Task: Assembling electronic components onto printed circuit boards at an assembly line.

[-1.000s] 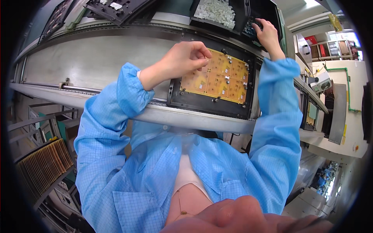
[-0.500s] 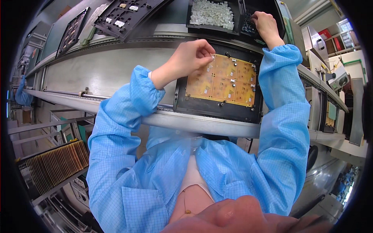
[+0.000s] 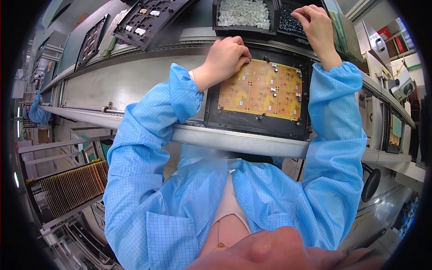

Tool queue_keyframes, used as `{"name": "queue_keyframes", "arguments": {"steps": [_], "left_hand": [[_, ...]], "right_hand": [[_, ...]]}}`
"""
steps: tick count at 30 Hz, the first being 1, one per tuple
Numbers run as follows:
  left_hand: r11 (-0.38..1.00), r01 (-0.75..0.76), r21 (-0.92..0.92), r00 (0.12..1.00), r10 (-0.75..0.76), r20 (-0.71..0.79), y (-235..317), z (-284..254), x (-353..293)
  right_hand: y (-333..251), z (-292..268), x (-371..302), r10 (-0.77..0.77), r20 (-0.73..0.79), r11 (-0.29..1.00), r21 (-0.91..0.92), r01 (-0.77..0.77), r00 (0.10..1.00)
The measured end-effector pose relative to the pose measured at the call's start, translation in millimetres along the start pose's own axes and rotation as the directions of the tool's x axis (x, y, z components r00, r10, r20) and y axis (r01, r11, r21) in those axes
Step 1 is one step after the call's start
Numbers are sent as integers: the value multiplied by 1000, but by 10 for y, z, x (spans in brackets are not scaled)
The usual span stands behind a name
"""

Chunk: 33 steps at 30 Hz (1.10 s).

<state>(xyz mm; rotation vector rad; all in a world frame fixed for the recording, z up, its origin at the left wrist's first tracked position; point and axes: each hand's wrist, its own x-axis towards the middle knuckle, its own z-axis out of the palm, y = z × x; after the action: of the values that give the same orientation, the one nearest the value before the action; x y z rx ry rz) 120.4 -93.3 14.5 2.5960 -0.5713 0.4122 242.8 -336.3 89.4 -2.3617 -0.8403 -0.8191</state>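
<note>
A yellow-orange circuit board panel [image 3: 258,92] lies in a black carrier frame [image 3: 243,123] with small black clamps around it. Several small white and dark parts stand upright on the panel, mostly on its right side. My left hand [image 3: 227,58] is closed over the panel's far left corner, fingertips down at its surface; whatever they hold is hidden. Over a black bin of small dark components [image 3: 291,23], my right hand [image 3: 318,29] has thumb and forefinger drawn together. Anything in that pinch is too small to make out.
Left of the dark components stands a black bin of white plastic parts [image 3: 243,14]. Black carriers [image 3: 150,20] lie at the far left. A metal rail [image 3: 216,137] runs along the near edge. A rack of upright boards [image 3: 74,186] stands at lower left.
My left hand has lowered onto the panel's far left corner; the small white part seen at its fingertips is now hidden. My right hand has lifted out of the dark components.
</note>
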Motion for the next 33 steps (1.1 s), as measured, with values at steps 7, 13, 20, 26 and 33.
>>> {"name": "queue_keyframes", "arguments": {"steps": [7, 13, 20, 26, 33], "left_hand": [[1000, -3, 25, 999, 4, -47, -26, 57, -9], [998, 12, 66, 992, -4, -125, 40, 82, -75], [968, -114, 226, 954, 170, -245, 8, -159, 225], [850, -5, 527, 1000, -1, 10, -286, -101, 962], [892, 90, 443, 972, -176, 156, -222, -282, 1065]], "right_hand": [[-183, -68, -238, -48, -7, 987, 153, 48, 999], [-480, -186, -447, 79, 79, 927, 361, -102, 994], [-519, -271, -827, 326, 576, 530, 545, -650, 750], [-638, -217, -931, 275, 776, 68, 574, -816, 568], [-658, -229, -1042, 191, 836, -139, 541, -829, 514]]}}
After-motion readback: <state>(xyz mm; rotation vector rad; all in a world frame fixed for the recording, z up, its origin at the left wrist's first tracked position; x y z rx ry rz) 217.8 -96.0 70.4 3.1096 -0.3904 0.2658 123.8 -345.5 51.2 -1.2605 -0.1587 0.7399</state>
